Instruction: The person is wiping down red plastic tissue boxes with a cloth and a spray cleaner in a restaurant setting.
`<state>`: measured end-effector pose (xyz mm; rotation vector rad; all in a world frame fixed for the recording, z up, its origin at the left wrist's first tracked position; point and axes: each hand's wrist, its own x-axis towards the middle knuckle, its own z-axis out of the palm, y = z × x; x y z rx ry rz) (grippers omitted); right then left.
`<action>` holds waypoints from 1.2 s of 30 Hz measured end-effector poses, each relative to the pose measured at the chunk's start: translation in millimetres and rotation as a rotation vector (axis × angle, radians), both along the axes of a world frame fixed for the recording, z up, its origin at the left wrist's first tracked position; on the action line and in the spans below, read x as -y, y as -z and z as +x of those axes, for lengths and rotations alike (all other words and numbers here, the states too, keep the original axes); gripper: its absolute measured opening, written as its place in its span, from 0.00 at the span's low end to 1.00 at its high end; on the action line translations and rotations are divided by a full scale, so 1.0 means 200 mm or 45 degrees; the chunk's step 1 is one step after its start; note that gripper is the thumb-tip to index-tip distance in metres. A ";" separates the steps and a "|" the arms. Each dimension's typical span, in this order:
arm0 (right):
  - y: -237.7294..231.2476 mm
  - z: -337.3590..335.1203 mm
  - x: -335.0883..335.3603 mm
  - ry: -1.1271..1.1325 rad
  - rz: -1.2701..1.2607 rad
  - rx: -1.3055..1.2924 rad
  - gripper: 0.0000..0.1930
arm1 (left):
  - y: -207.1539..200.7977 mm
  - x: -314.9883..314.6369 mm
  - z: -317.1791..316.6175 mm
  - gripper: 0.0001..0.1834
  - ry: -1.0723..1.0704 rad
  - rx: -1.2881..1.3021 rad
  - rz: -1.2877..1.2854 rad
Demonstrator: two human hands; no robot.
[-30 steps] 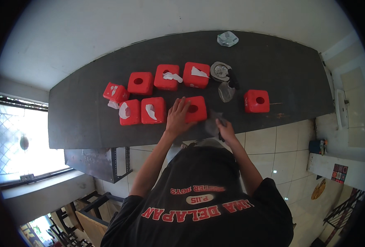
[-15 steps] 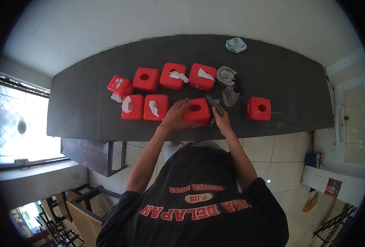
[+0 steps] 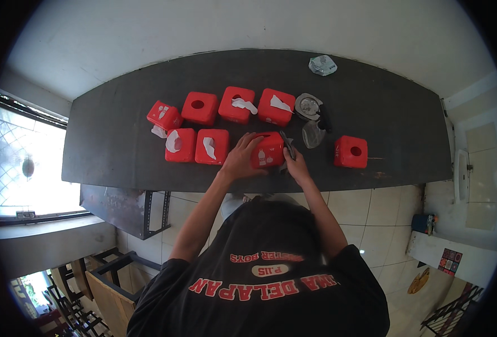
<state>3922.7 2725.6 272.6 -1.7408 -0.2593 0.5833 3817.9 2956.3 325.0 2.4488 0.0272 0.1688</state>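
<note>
A red cube-shaped tissue box [image 3: 269, 152] is tilted in front of me, so a side with white printed figures shows and its round opening is mostly turned away. My left hand [image 3: 240, 158] grips the box's left side, fingers over the top edge. Against its right side my right hand [image 3: 296, 165] presses a dark grey cloth [image 3: 287, 147], fingers closed round it. Just left of my left hand stand two more red tissue boxes [image 3: 219, 154], with white tissue sticking out.
Behind is a row of red tissue boxes [image 3: 199, 109]. A clear jar with a dark handle [image 3: 307, 106] lies back right; another red box [image 3: 350, 152] stands right. A crumpled plastic packet [image 3: 322, 65] lies at the dark table's [image 3: 391, 118] far edge.
The red box between my hands has been tipped, turning its opening away and its printed side up toward me. My right hand with the cloth has shifted slightly left against it.
</note>
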 end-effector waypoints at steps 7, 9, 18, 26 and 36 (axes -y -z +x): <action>-0.14 -0.11 0.04 -0.019 -0.368 0.214 0.31 | -0.06 -0.02 0.06 0.55 0.006 -0.084 0.006; -0.27 -0.15 0.06 -0.054 -0.372 0.221 0.30 | -0.04 -0.03 0.07 0.55 -0.024 -0.101 -0.001; -0.36 -0.01 0.15 0.091 -0.399 0.310 0.27 | -0.06 -0.06 0.12 0.56 -0.025 -0.197 -0.097; -0.24 -0.04 -0.09 -0.497 -0.501 0.994 0.36 | -0.01 -0.08 0.13 0.56 -0.075 -0.210 -0.088; -0.27 -0.09 0.12 -0.645 -0.244 0.728 0.30 | 0.09 -0.09 0.05 0.60 -0.064 -0.005 -0.138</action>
